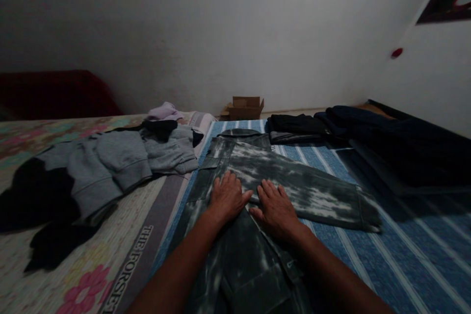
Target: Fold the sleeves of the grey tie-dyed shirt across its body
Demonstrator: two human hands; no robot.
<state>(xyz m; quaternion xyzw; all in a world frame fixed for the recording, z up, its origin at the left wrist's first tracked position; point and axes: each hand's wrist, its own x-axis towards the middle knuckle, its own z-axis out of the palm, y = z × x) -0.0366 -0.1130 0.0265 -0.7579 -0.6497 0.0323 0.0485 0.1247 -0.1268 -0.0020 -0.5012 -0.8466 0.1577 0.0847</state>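
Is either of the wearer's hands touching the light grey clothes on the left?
No, the left hand and right hand both rest on the mottled dark garment, apart from the light grey clothes.

The left hand (226,196) and right hand (278,210) lie palm-down on the tie-dyed jacket (294,179). Grey clothes (114,159) lie to its left, dark clothes (405,147) to its right, a cardboard box (245,110) beyond.
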